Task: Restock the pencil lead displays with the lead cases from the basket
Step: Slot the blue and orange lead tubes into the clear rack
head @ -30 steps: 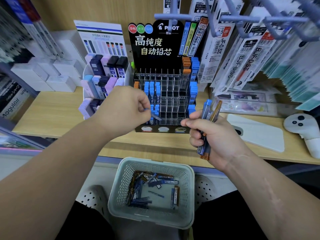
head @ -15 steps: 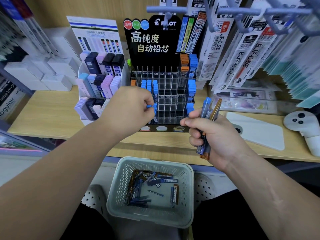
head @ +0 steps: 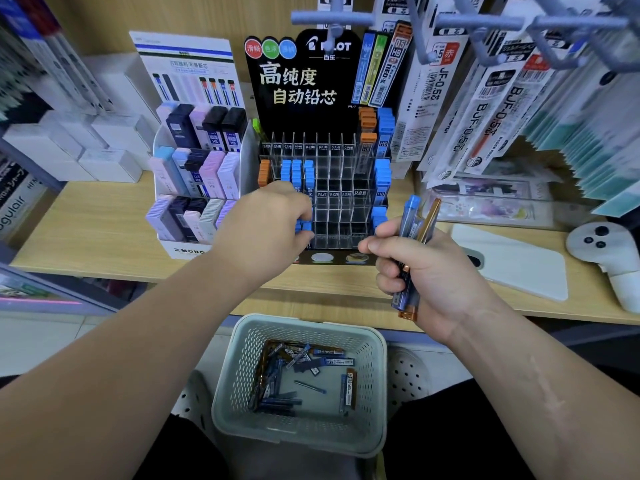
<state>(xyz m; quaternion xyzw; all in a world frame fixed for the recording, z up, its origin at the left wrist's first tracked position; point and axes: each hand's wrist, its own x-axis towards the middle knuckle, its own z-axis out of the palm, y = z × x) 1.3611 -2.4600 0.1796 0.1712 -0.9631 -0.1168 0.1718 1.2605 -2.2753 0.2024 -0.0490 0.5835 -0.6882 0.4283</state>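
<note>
Bundle of lead cases (head: 414,251) clutched upright in the right hand (head: 433,278), fingers curled tight round it, just at 3 o'clock of the clear rack (head: 337,202); left hand (head: 266,233) curled at the rack's 8 o'clock corner, fingertips (head: 301,207) against the blue caps (head: 304,226) there; pinching one or only touching, cannot tell; more loose cases (head: 298,375) lying in the pale basket (head: 298,441) at 6 o'clock; pastel case stand (head: 197,188) at the rack's 9 o'clock; white controller (head: 602,244) far out at 3 o'clock on the wooden shelf (head: 86,223).

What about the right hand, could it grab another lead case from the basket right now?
Probably not easily: the basket sits open below, but the right hand grips a bundle of cases.
</note>
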